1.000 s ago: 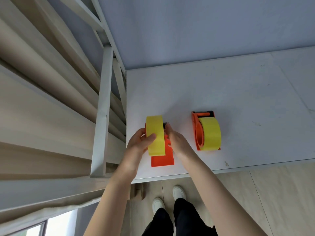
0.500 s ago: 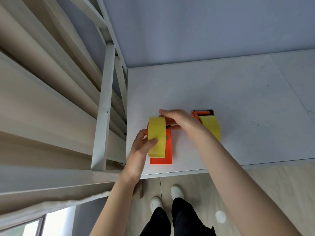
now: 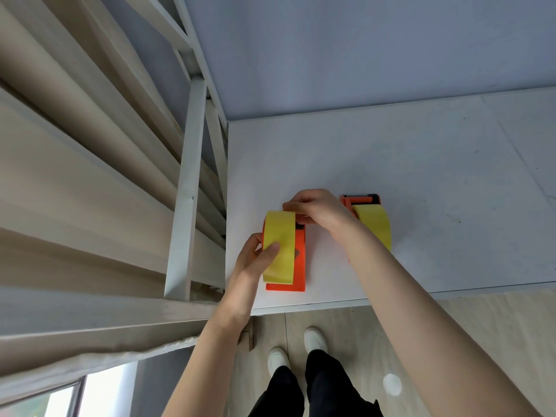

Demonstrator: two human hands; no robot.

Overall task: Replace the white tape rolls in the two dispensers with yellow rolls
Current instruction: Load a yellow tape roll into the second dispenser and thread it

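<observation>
Head view: second yellow roll being threaded into the near orange dispenser.

On the pale grey counter (image 3: 391,164), the left hand (image 3: 255,257) clamps the wide yellow tape roll (image 3: 279,245) seated on the flat orange plastic dispenser (image 3: 296,266), whose long axis runs 12 to 6. The right hand (image 3: 316,207), nearer the roll's 12 o'clock edge, pinches there, probably the tape end. At 3 o'clock the second orange dispenser (image 3: 361,201) already carries yellow tape (image 3: 374,221).

Both hands forward, fingers curled

The left hand (image 3: 255,260) reaches forward with its thumb pressed flat and fingers wrapped behind. The right hand (image 3: 319,210) crosses inward ahead of it, knuckles up, fingertips pinched together. Both forearms are bare.
</observation>
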